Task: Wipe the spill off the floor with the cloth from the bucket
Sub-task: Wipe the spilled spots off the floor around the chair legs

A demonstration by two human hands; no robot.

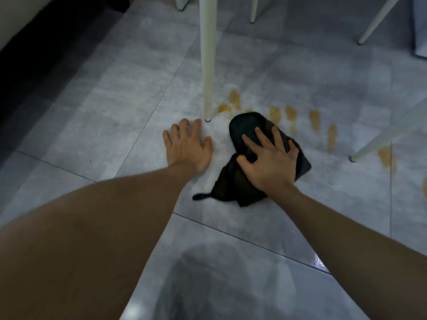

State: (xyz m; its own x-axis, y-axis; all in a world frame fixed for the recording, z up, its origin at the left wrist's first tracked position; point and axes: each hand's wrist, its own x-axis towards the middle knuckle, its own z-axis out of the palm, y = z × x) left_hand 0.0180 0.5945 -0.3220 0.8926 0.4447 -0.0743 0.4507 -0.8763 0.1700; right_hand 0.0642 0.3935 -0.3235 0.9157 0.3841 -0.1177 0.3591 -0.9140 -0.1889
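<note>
1. My right hand (270, 162) lies palm-down on the cloth (251, 144), fingers spread wide and pressed flat against the fabric; nothing is pinched between them.
2. My left hand (188, 146) rests palm-down on the bare floor (97, 125) to the left of the cloth, fingers slightly fanned, holding nothing.
3. The cloth, dark and bunched, lies on the grey tiles under my right hand. Its far end is rounded; a thin dark tail trails from its near-left corner toward me.
4. The spill (314, 120) appears as separate orange-brown patches and streaks on the tiles, in a row running from just beyond the cloth out to the right. The far edge of the cloth touches or overlaps the nearest patches.
5. A white tapered table leg (208, 58) stands between my left fingertips and the cloth, its foot just beyond the left hand.
6. A second white leg (381, 139) slants to the floor at right, beside the patches there.
</note>
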